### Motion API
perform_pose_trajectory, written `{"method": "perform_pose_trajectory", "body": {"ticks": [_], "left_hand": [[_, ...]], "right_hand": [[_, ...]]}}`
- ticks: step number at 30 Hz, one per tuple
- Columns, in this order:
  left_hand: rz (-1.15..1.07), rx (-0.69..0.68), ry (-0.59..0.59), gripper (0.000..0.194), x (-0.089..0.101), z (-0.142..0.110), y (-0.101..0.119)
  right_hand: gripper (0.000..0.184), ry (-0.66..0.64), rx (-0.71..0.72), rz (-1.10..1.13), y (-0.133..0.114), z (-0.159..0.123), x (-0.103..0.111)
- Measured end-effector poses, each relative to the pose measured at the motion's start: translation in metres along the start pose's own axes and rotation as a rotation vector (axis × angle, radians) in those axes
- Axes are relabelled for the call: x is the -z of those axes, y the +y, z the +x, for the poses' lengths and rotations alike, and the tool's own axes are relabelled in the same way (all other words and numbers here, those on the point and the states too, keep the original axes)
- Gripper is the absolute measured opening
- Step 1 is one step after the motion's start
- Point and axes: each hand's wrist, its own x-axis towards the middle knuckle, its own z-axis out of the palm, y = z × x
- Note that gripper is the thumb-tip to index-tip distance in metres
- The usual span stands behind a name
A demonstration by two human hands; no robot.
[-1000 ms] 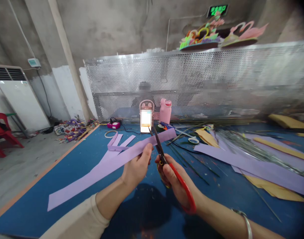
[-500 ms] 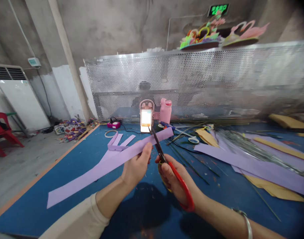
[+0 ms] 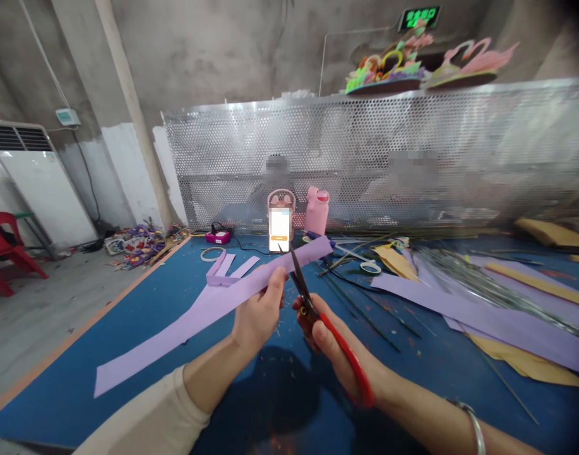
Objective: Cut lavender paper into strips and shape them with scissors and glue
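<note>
My left hand (image 3: 259,308) pinches a long purple strip (image 3: 194,321), thumb on top, near its right-hand part. The strip slants from lower left, close to the table, up to a short end right of the thumb. My right hand (image 3: 329,338) is closed around red-handled scissors (image 3: 304,284), their dark blades pointing up and away. Those blades are parted and cross the strip just right of my left thumb. Whether they have cut into it, I cannot tell. Behind the strip lie cut purple pieces (image 3: 218,278) and a roll of tape (image 3: 212,254).
A lit phone (image 3: 280,229) stands beyond my hands beside a pink bottle (image 3: 316,212). On the right of the blue table (image 3: 142,398) lie more purple strips (image 3: 426,300), yellow paper (image 3: 521,360) and thin green stems (image 3: 374,325). A perforated metal panel (image 3: 232,145) rises behind.
The scissor tips have spread slightly further apart at the strip. My left hand keeps its pinch. The whole view has shifted slightly.
</note>
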Motion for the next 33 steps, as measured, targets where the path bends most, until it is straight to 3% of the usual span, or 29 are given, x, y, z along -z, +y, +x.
{"method": "perform_pose_trajectory", "body": {"ticks": [8, 21, 33], "left_hand": [[0.027, -0.012, -0.053, 0.047, -0.0003, -0.0021, 0.0024], [0.01, -0.027, -0.013, 0.043, -0.0004, -0.001, 0.0032], [-0.001, -0.075, -0.061, 0.044, -0.0011, -0.002, 0.005]], "right_hand": [[0.044, 0.016, -0.026, 0.009, 0.0008, 0.0009, 0.0011], [0.045, 0.015, -0.024, 0.017, 0.0039, 0.001, 0.0003], [0.04, 0.025, -0.033, 0.065, 0.0042, 0.0029, 0.0002]]}}
